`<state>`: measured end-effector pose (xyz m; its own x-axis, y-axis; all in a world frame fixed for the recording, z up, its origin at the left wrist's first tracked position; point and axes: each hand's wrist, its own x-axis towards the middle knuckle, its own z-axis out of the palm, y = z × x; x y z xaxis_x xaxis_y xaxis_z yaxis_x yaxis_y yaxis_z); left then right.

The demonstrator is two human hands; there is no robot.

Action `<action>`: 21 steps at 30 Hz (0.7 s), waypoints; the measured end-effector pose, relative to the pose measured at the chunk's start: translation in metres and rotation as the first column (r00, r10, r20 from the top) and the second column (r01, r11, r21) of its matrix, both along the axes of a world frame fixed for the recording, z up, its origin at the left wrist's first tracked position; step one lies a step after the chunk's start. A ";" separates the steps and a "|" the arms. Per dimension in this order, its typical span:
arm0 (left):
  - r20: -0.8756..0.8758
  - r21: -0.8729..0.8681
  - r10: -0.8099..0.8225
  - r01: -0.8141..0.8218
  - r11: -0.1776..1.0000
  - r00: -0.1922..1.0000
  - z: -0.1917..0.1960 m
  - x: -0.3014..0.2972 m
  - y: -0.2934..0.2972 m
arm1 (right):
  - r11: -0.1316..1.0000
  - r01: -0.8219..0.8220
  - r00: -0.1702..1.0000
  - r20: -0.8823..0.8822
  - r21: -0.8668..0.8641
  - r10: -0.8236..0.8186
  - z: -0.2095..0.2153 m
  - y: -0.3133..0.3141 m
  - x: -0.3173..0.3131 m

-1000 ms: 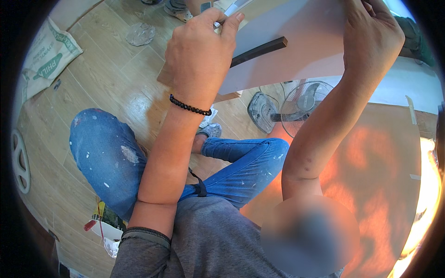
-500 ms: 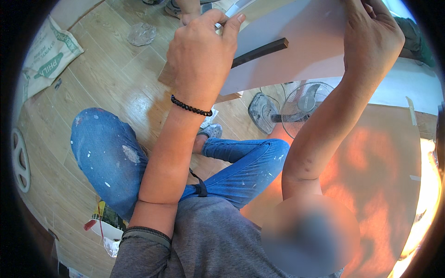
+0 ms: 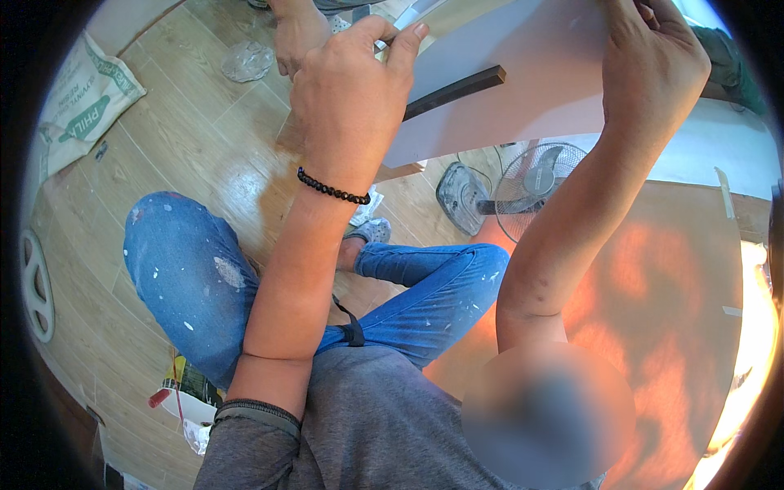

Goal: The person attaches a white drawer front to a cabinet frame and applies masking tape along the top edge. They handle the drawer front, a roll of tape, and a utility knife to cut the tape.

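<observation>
A broad white panel (image 3: 523, 98) is held up in front of me, tilted. My left hand (image 3: 353, 94), wearing a black beaded bracelet (image 3: 333, 188), is closed in a pinch on a thin pale strip (image 3: 416, 11) by the panel's left side. Whether that strip is part of the panel, I cannot tell. My right hand (image 3: 657, 69) grips the panel's right side near the upper edge of view, its fingertips partly hidden. A dark brown bar (image 3: 457, 91) lies across the panel's face, its left end behind my left hand. Another person's hand (image 3: 300, 37) is just beyond my left hand.
A standing fan (image 3: 531, 184) is below the panel. A large brown board (image 3: 653, 310) lies at the right. Crumpled clear plastic (image 3: 247, 61) and a printed white sack (image 3: 90, 106) are on the wood-look floor (image 3: 196, 106) at the left. My paint-spotted jeans (image 3: 192, 269) show below.
The other person's hand has come lower and to the left, nearer my left hand. Both my hands keep their hold, with only a slight shift to the left.
</observation>
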<state>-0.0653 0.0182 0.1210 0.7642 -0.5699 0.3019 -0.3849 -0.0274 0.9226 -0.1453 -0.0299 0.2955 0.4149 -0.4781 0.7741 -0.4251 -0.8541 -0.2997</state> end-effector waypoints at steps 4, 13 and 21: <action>-0.007 -0.014 -0.003 0.003 1.000 1.000 0.001 -0.001 -0.001 | 1.000 -0.005 0.999 -0.037 -0.011 0.005 0.004 -0.017 -0.006; 0.011 -0.042 0.030 -0.029 0.999 0.999 -0.002 0.002 -0.003 | 0.719 0.167 0.951 -0.081 -0.675 -0.297 -0.018 -0.011 0.001; -0.029 0.036 0.002 0.000 0.999 1.000 0.005 0.002 0.001 | 0.998 0.064 0.997 -0.041 0.030 -0.062 0.004 -0.021 -0.009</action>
<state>-0.0634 0.0188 0.1261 0.7731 -0.5792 0.2587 -0.3575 -0.0609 0.9319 -0.1540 -0.0512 0.2997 0.4133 -0.5277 0.7421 -0.4900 -0.8158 -0.3073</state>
